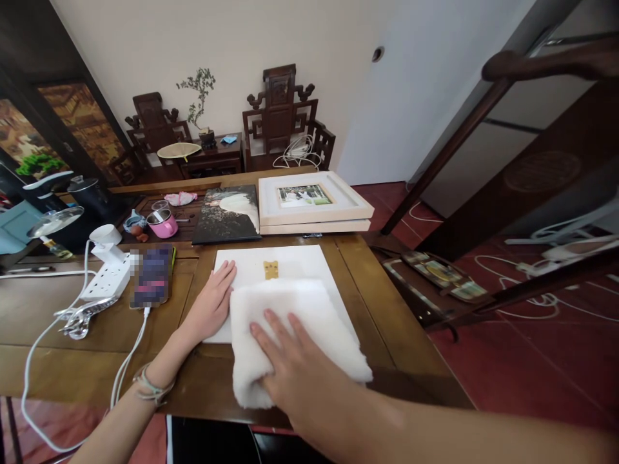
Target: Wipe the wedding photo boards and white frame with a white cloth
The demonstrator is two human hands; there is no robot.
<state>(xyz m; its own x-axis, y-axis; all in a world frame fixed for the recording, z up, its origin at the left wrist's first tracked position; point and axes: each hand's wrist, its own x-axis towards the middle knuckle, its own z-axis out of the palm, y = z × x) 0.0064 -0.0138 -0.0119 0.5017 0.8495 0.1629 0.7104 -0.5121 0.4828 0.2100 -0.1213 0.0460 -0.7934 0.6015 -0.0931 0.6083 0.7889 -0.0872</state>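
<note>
A white board (pixel 300 258) lies flat near the front edge of the wooden table, with a small gold metal piece (pixel 271 269) on its upper part. A folded white fluffy cloth (pixel 309 303) covers the lower right of the board and overhangs its near side. My right hand (pixel 294 364) presses on the cloth, fingers spread on top and the thumb tucked at its near edge, hidden. My left hand (pixel 213 299) rests flat on the board's left edge, holding nothing.
Behind the board are a dark picture panel (pixel 225 225) and stacked light-framed pictures (pixel 314 219). To the left lie a phone (pixel 153 277) with its cable, a power strip (pixel 111 274) and a pink cup (pixel 163 223). A wooden chair (pixel 454 193) stands at the right.
</note>
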